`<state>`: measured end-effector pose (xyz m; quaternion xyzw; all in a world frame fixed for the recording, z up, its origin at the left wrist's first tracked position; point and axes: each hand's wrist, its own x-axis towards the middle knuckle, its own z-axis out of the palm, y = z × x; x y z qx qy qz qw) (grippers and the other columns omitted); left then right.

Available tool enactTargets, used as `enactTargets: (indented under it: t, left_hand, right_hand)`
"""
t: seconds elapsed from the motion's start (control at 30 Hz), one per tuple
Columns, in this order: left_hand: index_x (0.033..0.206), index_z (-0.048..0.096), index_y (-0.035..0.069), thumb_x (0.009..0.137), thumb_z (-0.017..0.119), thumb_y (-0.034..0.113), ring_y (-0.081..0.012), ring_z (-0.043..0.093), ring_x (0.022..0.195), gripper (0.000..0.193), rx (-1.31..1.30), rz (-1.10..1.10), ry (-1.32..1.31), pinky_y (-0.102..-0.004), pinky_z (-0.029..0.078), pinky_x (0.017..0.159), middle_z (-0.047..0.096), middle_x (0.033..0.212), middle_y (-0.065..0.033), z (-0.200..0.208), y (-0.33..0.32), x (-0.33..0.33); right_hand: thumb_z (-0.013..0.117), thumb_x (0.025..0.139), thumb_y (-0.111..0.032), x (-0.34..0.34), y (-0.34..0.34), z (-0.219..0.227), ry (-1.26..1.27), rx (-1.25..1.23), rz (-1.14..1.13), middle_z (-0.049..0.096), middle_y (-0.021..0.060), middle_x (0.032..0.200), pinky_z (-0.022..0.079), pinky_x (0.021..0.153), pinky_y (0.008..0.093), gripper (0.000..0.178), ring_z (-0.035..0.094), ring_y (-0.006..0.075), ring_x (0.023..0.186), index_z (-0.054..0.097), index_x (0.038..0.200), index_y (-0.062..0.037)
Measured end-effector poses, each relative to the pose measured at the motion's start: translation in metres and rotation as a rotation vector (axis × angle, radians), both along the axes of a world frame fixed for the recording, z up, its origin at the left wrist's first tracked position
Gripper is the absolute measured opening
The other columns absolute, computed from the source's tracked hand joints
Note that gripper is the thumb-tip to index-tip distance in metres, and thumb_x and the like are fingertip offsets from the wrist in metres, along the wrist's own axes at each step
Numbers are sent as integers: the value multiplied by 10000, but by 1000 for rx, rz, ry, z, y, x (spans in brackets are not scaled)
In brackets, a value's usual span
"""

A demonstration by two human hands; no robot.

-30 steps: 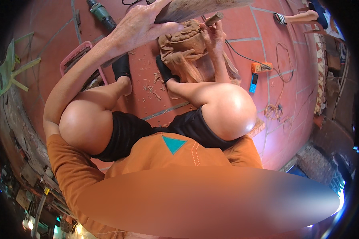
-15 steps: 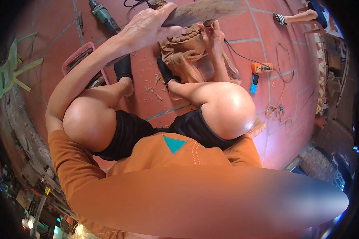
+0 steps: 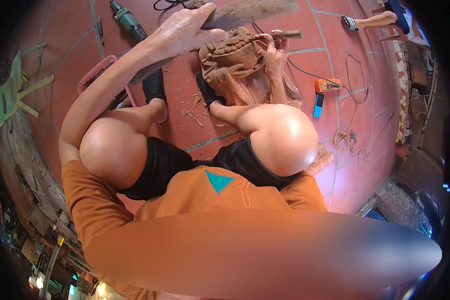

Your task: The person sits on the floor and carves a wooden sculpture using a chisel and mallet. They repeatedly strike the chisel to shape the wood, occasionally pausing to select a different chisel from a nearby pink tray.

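Observation:
My left hand (image 3: 182,32) is closed around a long, flat wooden bat (image 3: 252,13), whose broad end points to the far right. The bat's narrower end sticks out beneath my left forearm. My right hand (image 3: 275,56) grips a chisel (image 3: 288,34) with a round wooden handle, its butt end facing right. The chisel's thin shaft runs left to the top of a brown wood carving (image 3: 229,62) on the floor. Rows of rounded beads and fold-like grooves mark the carving. Its exact cutting point is too small to make out.
Wood shavings (image 3: 194,112) lie between my feet. A green power tool (image 3: 127,20) and a pink basket (image 3: 96,71) are at left. On the right are an orange power socket (image 3: 328,85), a blue phone (image 3: 318,105) and coiled cord (image 3: 345,141). Another person's leg (image 3: 377,21) shows far right.
The bat has drawn slightly left and away from the chisel, so the chisel's handle now shows. My right hand has shifted a little to the right with the chisel.

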<state>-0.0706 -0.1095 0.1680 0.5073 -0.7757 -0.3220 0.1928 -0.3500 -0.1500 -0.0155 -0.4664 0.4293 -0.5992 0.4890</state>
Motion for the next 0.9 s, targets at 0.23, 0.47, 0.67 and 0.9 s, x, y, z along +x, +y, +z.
enactTargets:
  t: [0.23, 0.47, 0.67, 0.9]
  left_hand:
    - [1381, 495, 13, 952, 702, 379, -454, 697, 995, 600, -31, -33, 43, -509, 534, 839, 687, 1034, -315, 2, -2, 3]
    - [1259, 521, -21, 942, 724, 362, -433, 696, 861, 537, -82, -23, 69, -484, 528, 768, 661, 940, -287, 11, -1, 2]
    - [1218, 548, -27, 937, 734, 362, -418, 689, 876, 514, -147, 21, 118, -476, 527, 780, 660, 941, -273, 8, -1, 1]
    - [1227, 555, -26, 941, 733, 341, -407, 698, 910, 498, -138, 41, 100, -468, 535, 816, 679, 966, -266, -7, -1, 8]
  right_hand:
    - [633, 981, 46, 6, -13, 0, 201, -57, 85, 730, 72, 956, 609, 821, 315, 265, 741, 175, 929, 567, 1211, -69]
    - [659, 960, 48, 7, -22, 9, 465, -110, 139, 740, 71, 906, 563, 756, 271, 226, 743, 134, 899, 569, 1135, -61]
    - [723, 963, -101, 10, -20, 18, 570, -147, 192, 740, 74, 874, 539, 689, 303, 188, 694, 153, 752, 594, 1098, -73]
    - [777, 938, -166, 16, -35, 28, 709, -161, 274, 716, 17, 827, 507, 692, 251, 242, 616, 50, 758, 641, 1106, -57]
